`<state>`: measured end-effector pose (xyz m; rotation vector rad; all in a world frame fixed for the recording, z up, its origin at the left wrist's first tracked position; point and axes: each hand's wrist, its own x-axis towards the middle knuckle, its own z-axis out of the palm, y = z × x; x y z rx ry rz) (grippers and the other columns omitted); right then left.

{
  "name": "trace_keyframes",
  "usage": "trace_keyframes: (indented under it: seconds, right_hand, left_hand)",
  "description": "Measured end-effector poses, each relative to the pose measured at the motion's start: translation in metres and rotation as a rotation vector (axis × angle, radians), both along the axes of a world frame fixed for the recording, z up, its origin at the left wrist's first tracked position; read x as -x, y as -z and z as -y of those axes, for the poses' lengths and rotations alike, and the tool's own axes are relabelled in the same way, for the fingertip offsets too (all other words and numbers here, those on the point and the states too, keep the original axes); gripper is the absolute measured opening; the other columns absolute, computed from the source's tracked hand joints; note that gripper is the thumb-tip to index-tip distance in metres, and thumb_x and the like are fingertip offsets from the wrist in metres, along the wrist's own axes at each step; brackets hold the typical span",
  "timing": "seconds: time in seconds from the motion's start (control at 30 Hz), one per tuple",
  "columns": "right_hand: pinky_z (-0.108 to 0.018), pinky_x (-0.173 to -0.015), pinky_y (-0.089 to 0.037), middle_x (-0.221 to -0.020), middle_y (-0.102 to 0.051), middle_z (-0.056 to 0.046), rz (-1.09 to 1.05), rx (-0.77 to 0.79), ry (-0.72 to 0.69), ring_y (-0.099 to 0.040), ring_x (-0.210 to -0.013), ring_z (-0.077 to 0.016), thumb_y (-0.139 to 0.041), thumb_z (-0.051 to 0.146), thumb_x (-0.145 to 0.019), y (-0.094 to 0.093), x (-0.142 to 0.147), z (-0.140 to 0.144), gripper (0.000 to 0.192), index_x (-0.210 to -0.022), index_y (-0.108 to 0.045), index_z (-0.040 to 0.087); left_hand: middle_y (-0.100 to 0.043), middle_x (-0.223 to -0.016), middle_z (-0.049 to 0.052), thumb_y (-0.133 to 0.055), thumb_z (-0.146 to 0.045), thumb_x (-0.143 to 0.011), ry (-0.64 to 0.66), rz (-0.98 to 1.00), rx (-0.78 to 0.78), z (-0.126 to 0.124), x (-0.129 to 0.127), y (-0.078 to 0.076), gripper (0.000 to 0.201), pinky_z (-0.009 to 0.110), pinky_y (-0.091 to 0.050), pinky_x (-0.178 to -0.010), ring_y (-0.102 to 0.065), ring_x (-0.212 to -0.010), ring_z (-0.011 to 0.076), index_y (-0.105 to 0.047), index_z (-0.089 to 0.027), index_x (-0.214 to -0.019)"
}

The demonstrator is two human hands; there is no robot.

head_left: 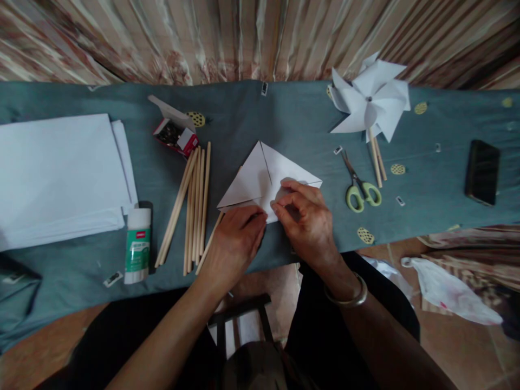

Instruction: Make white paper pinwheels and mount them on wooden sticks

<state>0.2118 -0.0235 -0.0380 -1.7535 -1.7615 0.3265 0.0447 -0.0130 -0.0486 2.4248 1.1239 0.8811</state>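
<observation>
A white square sheet of paper [252,179] lies turned like a diamond on the cloth, with dark cut lines running from its corners toward the middle. My left hand [238,235] is closed at the paper's lower edge, thumb and fingers pressed together on it. At the lower right part of the sheet, my right hand [306,219] pinches the paper between thumb and curled fingers. The near corner is partly hidden by my hands. A wooden stick [209,244] runs up beside my left hand, its far end hidden under the paper.
Left of the paper are several wooden sticks [195,216], a small opened box of metal pieces [174,135], a glue stick [137,246] and stacked white paper [57,179]. Scissors [357,187], paper pinwheels [371,100] and a phone [482,172] lie right. A curtain [244,38] hangs behind.
</observation>
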Motion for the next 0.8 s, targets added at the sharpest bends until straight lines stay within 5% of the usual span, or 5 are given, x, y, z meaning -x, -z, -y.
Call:
trace_keyframes:
  seconds: [0.43,0.6,0.8]
  right_hand:
    - [-0.052,-0.108,-0.043,-0.142,-0.054,-0.005,0.143,-0.041,-0.13,-0.047,-0.132,-0.0285,-0.048,0.017,-0.094,0.003,0.001,0.006,0.03,-0.116,-0.064,0.029]
    - [-0.051,-0.108,-0.045,-0.14,-0.055,-0.01,0.2,-0.112,-0.165,-0.044,-0.134,-0.0277,-0.042,0.014,-0.096,0.01,0.01,0.009,0.033,-0.123,-0.06,0.021]
    - [-0.051,-0.109,-0.043,-0.14,-0.056,-0.011,0.188,-0.015,-0.166,-0.045,-0.135,-0.0273,-0.039,0.012,-0.095,0.008,0.016,0.013,0.038,-0.127,-0.058,0.019]
  left_hand:
    - [-0.07,-0.098,0.01,-0.052,-0.016,-0.093,0.004,0.013,0.024,0.0,0.0,0.002,0.017,0.035,-0.057,-0.079,-0.066,-0.09,0.0209,-0.069,-0.012,-0.097]
    - [-0.07,-0.098,0.009,-0.051,-0.016,-0.093,0.007,-0.01,0.042,0.0,0.001,0.001,0.018,0.035,-0.057,-0.081,-0.066,-0.09,0.0201,-0.069,-0.013,-0.097]
    - [-0.069,-0.099,0.009,-0.052,-0.019,-0.093,0.008,-0.033,0.047,0.0,0.0,0.0,0.016,0.037,-0.056,-0.081,-0.065,-0.092,0.0214,-0.068,-0.015,-0.097]
